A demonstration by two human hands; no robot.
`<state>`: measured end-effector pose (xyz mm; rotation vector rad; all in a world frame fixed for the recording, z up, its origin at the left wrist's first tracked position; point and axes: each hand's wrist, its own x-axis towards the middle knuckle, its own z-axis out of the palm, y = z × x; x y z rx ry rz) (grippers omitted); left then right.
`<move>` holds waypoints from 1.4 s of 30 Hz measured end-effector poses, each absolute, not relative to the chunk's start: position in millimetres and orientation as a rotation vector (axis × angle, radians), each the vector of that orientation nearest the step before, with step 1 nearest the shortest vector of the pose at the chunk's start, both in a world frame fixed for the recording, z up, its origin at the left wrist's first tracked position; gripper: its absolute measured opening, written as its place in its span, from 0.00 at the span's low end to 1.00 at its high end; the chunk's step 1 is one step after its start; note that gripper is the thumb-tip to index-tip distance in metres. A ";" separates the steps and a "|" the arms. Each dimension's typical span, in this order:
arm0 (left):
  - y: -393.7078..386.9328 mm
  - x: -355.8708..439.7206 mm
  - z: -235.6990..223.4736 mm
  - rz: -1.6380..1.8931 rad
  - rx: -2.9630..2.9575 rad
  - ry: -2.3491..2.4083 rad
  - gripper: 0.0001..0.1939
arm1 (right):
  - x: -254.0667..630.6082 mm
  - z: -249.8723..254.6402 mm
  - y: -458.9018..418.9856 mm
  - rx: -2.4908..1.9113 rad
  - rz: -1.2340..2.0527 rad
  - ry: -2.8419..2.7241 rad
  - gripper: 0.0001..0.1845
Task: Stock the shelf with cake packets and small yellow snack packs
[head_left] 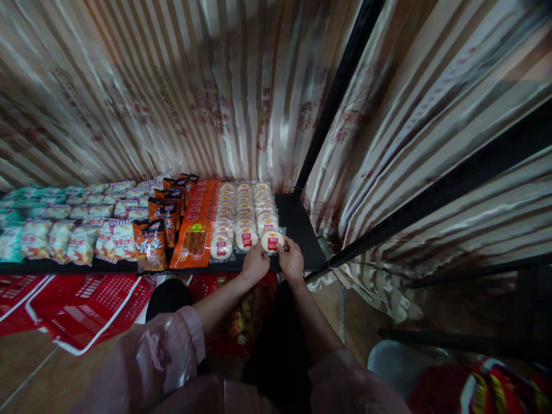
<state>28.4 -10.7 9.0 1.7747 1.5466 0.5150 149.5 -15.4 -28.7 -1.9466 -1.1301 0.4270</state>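
Note:
A black shelf (302, 230) carries rows of packaged snacks. At its right end stand rows of round pale cakes in clear wrappers with red labels (244, 210). My left hand (255, 263) and my right hand (291, 259) both rest at the shelf's front edge, fingers closed around the front cake pack (271, 240) of the rightmost row. Left of the cakes lie orange flat packs (196, 233), then dark orange snack bags (149, 244).
Further left sit several white, red and teal snack bags (64, 230). Red plastic baskets (81, 305) lie on the floor below the shelf, one under my arms holding goods. Striped curtain fabric hangs behind and to the right, with black shelf frame bars (340, 86).

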 end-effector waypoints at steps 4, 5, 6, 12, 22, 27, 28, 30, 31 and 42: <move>-5.2 29.6 10.4 0.497 1.760 1.546 0.13 | 151.6 -30.4 -9.8 -1.953 0.410 -1.139 0.23; -4.3 29.9 11.2 0.497 1.760 1.542 0.12 | 152.2 -30.5 -8.9 -1.949 0.410 -1.143 0.23; -3.7 30.3 11.9 0.498 1.760 1.541 0.12 | 152.7 -30.5 -8.1 -1.946 0.413 -1.149 0.23; -3.3 31.1 9.5 0.521 1.777 1.533 0.14 | 152.5 -28.2 -4.7 -1.986 0.401 -1.182 0.23; -2.8 28.1 1.2 0.550 1.757 1.522 0.20 | 149.3 -32.7 -1.7 -1.982 0.344 -1.216 0.23; -2.5 27.2 1.1 0.552 1.724 1.528 0.20 | 147.8 -30.6 -1.1 -1.999 0.351 -1.236 0.24; -2.3 27.0 0.8 0.553 1.727 1.523 0.20 | 147.8 -29.9 -1.0 -2.004 0.357 -1.239 0.24; -1.8 26.6 -0.2 0.545 1.734 1.518 0.19 | 147.8 -28.4 -0.7 -2.024 0.368 -1.234 0.23; -1.6 26.3 -1.0 0.539 1.735 1.517 0.19 | 147.9 -27.7 -0.5 -2.038 0.375 -1.231 0.23; -0.4 24.4 -11.3 0.570 1.714 1.488 0.21 | 143.1 -17.6 1.2 -2.108 0.394 -1.228 0.22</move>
